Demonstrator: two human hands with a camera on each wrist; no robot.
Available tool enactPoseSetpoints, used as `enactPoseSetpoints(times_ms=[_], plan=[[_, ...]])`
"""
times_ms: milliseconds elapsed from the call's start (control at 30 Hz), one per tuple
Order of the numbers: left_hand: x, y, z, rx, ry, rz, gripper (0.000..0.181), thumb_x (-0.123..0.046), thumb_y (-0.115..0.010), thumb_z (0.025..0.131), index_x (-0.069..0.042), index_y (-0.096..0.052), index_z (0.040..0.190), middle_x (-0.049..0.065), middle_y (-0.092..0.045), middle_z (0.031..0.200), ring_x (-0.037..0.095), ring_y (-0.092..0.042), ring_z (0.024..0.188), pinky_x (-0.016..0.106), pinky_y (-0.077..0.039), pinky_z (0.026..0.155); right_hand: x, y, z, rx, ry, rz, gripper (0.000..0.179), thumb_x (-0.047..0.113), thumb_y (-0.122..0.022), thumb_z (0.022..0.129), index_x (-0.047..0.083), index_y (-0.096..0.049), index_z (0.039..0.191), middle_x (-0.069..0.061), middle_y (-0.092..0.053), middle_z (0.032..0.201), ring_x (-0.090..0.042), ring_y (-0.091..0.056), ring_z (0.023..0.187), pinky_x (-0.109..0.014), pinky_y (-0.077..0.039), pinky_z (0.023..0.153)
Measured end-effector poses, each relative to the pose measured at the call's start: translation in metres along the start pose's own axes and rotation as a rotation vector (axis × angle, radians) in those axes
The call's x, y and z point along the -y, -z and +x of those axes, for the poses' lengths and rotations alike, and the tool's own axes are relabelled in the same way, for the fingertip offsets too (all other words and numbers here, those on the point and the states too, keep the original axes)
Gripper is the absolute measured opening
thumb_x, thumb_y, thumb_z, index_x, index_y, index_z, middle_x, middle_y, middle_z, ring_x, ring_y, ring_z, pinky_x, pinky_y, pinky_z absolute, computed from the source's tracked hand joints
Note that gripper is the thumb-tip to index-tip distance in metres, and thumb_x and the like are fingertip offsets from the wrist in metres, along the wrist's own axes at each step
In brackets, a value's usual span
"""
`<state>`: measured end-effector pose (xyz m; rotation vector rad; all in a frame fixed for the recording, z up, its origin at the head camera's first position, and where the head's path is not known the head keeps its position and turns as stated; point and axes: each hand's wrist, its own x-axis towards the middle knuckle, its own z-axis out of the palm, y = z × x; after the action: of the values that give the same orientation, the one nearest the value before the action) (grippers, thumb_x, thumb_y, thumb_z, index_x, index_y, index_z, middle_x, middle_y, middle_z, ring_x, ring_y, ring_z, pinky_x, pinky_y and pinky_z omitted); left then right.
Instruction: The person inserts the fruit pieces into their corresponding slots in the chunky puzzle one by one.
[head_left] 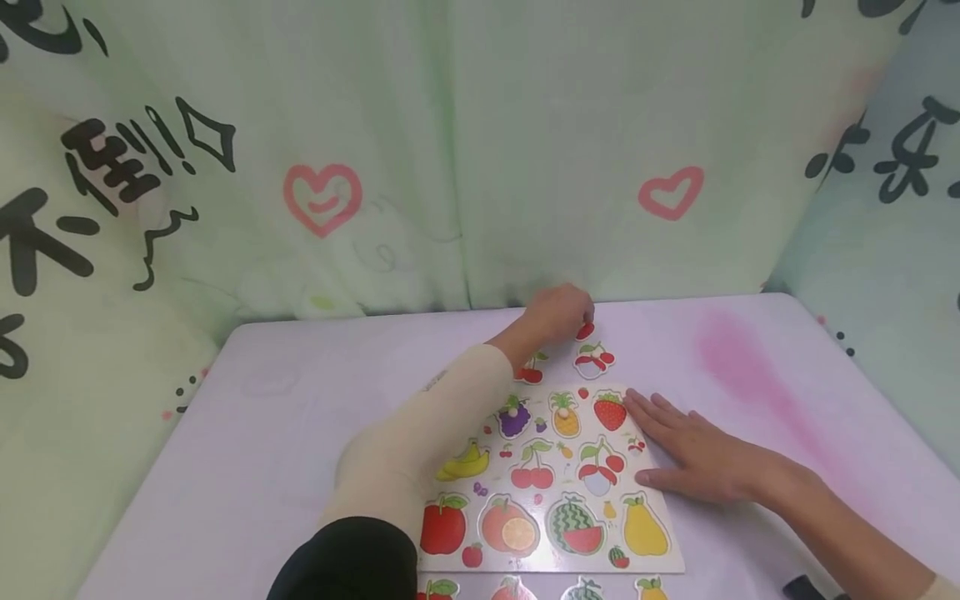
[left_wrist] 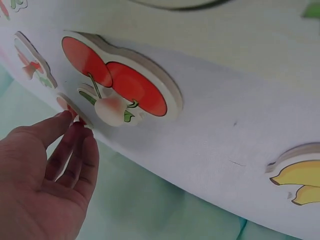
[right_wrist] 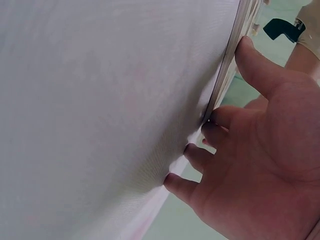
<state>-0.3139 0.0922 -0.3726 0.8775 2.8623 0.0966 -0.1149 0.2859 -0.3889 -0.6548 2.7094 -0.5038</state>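
My left hand (head_left: 558,312) reaches to the table's far edge, thumb and fingertips pinching a small red fruit puzzle piece (head_left: 585,331); fingers hide most of it. In the left wrist view this piece (left_wrist: 65,105) shows beyond the thumb tip. Nearer me lie two cherry pieces, the right one (head_left: 595,360) in full view and the left one (head_left: 532,370) partly behind the forearm. My right hand (head_left: 701,454) is spread out, fingertips and thumb against the right edge of the fruit puzzle board (head_left: 667,562). The right wrist view shows the fingers (right_wrist: 182,187) along that edge.
Several more fruit pieces, including a watermelon piece (head_left: 583,590), lie along the board's near side. A banana piece (left_wrist: 302,180) is on the table in the left wrist view. A printed curtain (head_left: 510,167) hangs behind the white table (head_left: 262,400).
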Motion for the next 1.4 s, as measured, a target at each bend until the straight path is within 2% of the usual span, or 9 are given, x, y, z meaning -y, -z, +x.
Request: enactPoseSetpoints(times_ms=[300,533,800,933,1100,1267,1400], plan=[[-0.003,-0.002,0.001,-0.02,0.006,0.006,0.027,-0.026,-0.073,0.099,-0.022,-0.072,0.126,-0.007,-0.069,0.114,0.008,-0.061,0.102,0.019,-0.053,0.09,0.0,-0.001,0.0,-0.007,-0.007,0.001,0.102,0.062,-0.07,0.09,0.009,-0.026,0.165,-0.015,-0.025,0.172,-0.051,-0.021,0.155,-0.077,-0.023,0.115],[0.001,-0.002,-0.001,-0.026,-0.006,-0.008,0.026,-0.023,-0.071,0.1,-0.021,-0.072,0.126,-0.006,-0.069,0.116,0.008,-0.06,0.103,0.019,-0.053,0.089,-0.001,-0.003,0.001,-0.002,-0.003,-0.006,0.103,0.063,-0.07,0.09,0.009,-0.026,0.165,-0.014,-0.025,0.172,-0.05,-0.021,0.155,-0.076,-0.024,0.115],[0.005,0.013,-0.007,-0.04,-0.046,0.003,0.024,-0.021,-0.066,0.103,-0.022,-0.073,0.127,-0.007,-0.069,0.116,0.008,-0.059,0.104,0.019,-0.051,0.089,-0.001,-0.001,0.002,0.01,-0.006,-0.005,0.103,0.063,-0.069,0.09,0.009,-0.026,0.165,-0.015,-0.024,0.172,-0.051,-0.02,0.155,-0.076,-0.024,0.115],[0.001,0.021,-0.017,-0.034,-0.082,0.016,0.024,-0.024,-0.066,0.103,-0.023,-0.075,0.126,-0.007,-0.071,0.118,0.008,-0.061,0.106,0.019,-0.052,0.089,-0.001,-0.001,0.002,0.019,-0.011,0.0,0.103,0.063,-0.07,0.089,0.008,-0.026,0.165,-0.016,-0.024,0.172,-0.052,-0.02,0.154,-0.076,-0.023,0.115],[-0.009,0.027,-0.036,-0.038,-0.166,0.057,0.024,-0.026,-0.065,0.103,-0.024,-0.076,0.125,-0.008,-0.072,0.12,0.008,-0.063,0.109,0.02,-0.054,0.085,-0.003,-0.002,0.0,0.006,-0.004,0.001,0.103,0.062,-0.071,0.089,0.008,-0.027,0.165,-0.015,-0.025,0.172,-0.051,-0.021,0.154,-0.077,-0.024,0.114],[-0.02,0.029,-0.056,-0.022,-0.234,0.059,0.026,-0.024,-0.064,0.104,-0.023,-0.075,0.127,-0.007,-0.072,0.123,0.008,-0.063,0.109,0.018,-0.053,0.087,-0.004,-0.002,0.0,0.007,0.0,0.007,0.103,0.062,-0.071,0.089,0.008,-0.027,0.165,-0.016,-0.025,0.171,-0.051,-0.021,0.154,-0.078,-0.023,0.114],[-0.026,0.025,-0.069,0.011,-0.245,0.047,0.027,-0.025,-0.066,0.103,-0.023,-0.075,0.128,-0.007,-0.072,0.126,0.007,-0.064,0.111,0.017,-0.053,0.089,-0.005,-0.001,0.001,0.006,0.01,0.007,0.103,0.061,-0.072,0.089,0.007,-0.027,0.165,-0.017,-0.026,0.171,-0.051,-0.022,0.154,-0.078,-0.024,0.114]])
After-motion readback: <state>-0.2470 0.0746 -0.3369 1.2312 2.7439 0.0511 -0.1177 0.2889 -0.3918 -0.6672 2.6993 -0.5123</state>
